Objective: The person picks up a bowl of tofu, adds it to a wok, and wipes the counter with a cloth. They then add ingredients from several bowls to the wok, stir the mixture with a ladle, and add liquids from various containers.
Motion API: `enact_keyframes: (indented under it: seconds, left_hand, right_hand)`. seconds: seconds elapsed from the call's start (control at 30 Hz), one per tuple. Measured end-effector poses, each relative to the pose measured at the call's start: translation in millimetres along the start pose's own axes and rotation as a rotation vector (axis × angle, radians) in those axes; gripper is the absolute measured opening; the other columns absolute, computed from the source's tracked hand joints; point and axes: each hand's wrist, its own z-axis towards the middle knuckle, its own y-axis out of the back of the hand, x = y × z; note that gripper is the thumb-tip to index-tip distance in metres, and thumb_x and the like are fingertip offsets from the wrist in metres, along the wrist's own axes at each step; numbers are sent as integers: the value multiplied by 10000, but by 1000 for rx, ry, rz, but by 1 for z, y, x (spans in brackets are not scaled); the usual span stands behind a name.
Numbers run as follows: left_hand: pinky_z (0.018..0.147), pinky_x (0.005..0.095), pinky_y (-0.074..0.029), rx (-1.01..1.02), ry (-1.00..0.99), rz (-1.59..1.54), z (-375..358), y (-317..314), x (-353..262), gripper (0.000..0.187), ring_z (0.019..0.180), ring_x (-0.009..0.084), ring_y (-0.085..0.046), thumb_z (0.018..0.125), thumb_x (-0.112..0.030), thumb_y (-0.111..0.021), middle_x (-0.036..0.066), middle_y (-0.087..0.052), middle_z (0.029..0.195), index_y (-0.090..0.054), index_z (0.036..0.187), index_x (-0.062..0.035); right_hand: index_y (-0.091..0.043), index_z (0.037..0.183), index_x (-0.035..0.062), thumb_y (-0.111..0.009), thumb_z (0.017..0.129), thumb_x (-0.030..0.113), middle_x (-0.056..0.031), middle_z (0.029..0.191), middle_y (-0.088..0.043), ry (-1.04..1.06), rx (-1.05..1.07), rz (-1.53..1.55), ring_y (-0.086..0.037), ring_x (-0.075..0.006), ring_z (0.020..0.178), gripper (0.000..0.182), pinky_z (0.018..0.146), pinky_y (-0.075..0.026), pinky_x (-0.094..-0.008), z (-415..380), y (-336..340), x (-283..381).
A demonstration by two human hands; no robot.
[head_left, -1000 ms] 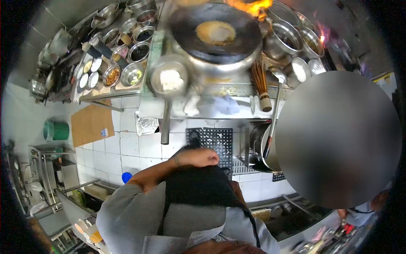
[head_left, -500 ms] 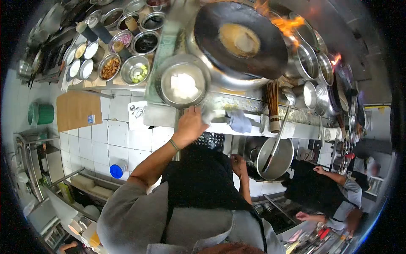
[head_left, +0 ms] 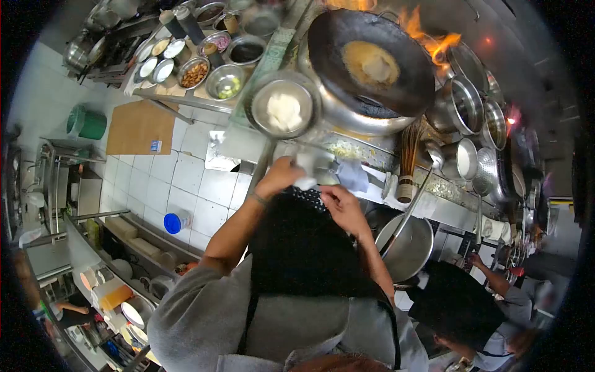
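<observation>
At the counter's front edge, my left hand (head_left: 279,178) is closed on a crumpled white cloth (head_left: 305,173), which is blurred by motion. Close beside it is my right hand (head_left: 343,209), fingers curled together; what they hold, if anything, is hidden. A metal bowl (head_left: 255,106) with a white, soft-looking mass (head_left: 284,111) sits on the counter just beyond my left hand. Farther off, a dark wok (head_left: 403,93) rests on the burner with yellowish liquid and a pale lump (head_left: 375,68) in it.
Flames (head_left: 427,40) rise behind the wok. A bamboo brush (head_left: 408,167) and a ladle (head_left: 415,192) lie to the right, above a large pot (head_left: 412,251). Ingredient bowls (head_left: 226,80) stand at the left. A co-worker in a dark apron (head_left: 458,304) is at the right.
My right hand has come up from beside the apron to near my left hand. My left hand has drawn back slightly from the bowl with the white cloth. The view has shifted.
</observation>
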Motion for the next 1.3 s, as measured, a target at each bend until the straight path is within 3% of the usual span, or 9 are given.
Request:
enact_keyframes:
  seconds: [0.1,0.23,0.37,0.5,0.63,0.8,1.03,1.07,1.3]
  left_hand:
    - [654,349,-513,52,-10,-614,-26,-25,3,393,726,215,-633,749,-228,-749,101,-670,828,-655,996,63]
    - [767,288,-529,-48,-211,-543,-61,-53,-34,561,897,184,-639,754,-150,-775,119,-649,1030,-537,1207,81]
    - [811,317,-544,170,-124,-842,-77,-77,-60,636,969,194,-640,809,-120,-777,135,-631,1091,-439,1303,92]
    - [856,325,-553,59,-67,-925,-82,-103,-65,660,1047,211,-633,869,-166,-743,139,-608,1185,-385,1394,13]
    - [843,468,-585,146,-88,-1161,-100,-87,-75,756,1137,296,-623,907,-340,-698,134,-602,1259,-308,1488,-54]
    - [843,756,-458,477,-71,-1582,-109,-89,-95,967,1235,436,-536,820,-803,-459,219,-506,1400,-446,1417,-43]
    - [837,766,-454,807,58,-1633,-70,-83,-83,809,1262,454,-506,925,-667,-427,237,-477,1422,-418,1446,-48]
    - [873,762,-431,841,35,-1532,-65,-78,-80,668,1292,437,-485,974,-534,-390,172,-476,1452,-413,1466,-82]
    - [898,755,-426,902,107,-1505,-35,-74,-64,629,1279,443,-500,996,-515,-347,167,-485,1447,-393,1484,-121]
  right_hand:
    - [-502,1371,30,-676,940,240,-142,1175,-589,85,-176,194,-627,-217,1005,510,795,-533,-308,2,-7,7]
    - [-417,1431,14,-724,910,237,-151,1272,-519,24,-36,514,-594,-205,1067,644,857,-527,-294,-6,10,-2]
    - [-535,1241,1,-792,844,149,-76,1077,-622,-41,93,517,-611,-140,930,496,776,-508,-275,-24,46,4]
    - [-568,1097,10,-787,830,72,-33,954,-646,-19,-3,287,-591,-92,856,351,750,-488,-247,-41,71,-4]
    - [-547,1007,8,-742,846,-1,-22,941,-646,5,-28,670,-585,-82,858,253,764,-476,-235,-60,100,-7]
    - [-528,1095,14,-709,870,-8,-41,1027,-632,79,-60,799,-579,-94,910,289,782,-470,-250,-70,110,10]
    - [-517,1174,28,-676,942,124,4,917,-573,-57,-142,672,-512,-41,771,297,650,-420,-206,-81,109,17]
    - [-540,1100,29,-670,955,168,24,853,-566,-45,-203,628,-474,-23,701,239,598,-391,-197,-81,106,16]
    - [-564,952,65,-693,941,171,54,786,-549,-108,-371,463,-426,-13,654,167,558,-346,-182,-64,96,29]
